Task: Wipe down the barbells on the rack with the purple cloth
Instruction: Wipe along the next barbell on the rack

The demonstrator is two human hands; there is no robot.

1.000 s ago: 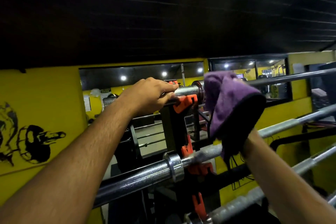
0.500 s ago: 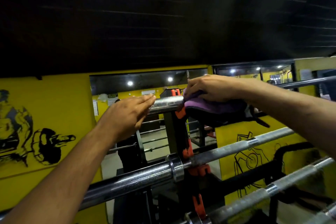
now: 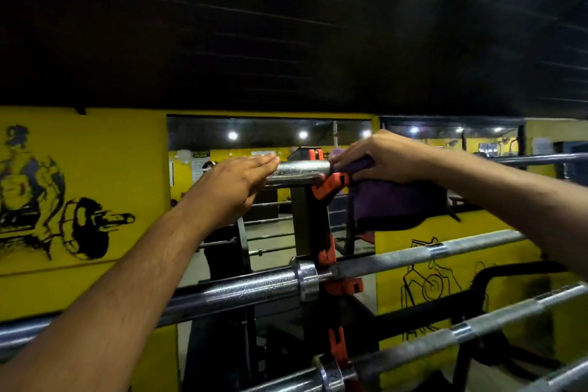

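Three long barbells lie across the rack [image 3: 307, 226], each running left to right. On the top barbell [image 3: 299, 167], the right hand [image 3: 381, 157] squeezes the purple cloth [image 3: 394, 204] around the bar by an orange hook [image 3: 331, 184]. The left hand [image 3: 235, 181] lies flat and open on its end. I'd press firmly and slide sideways along the bar.

Left hand [image 3: 234, 184] left of black steel rack upright [image 3: 307, 219]; right hand [image 3: 378, 157], purple cloth [image 3: 394, 204] right; chrome barbells [image 3: 254, 291] below.
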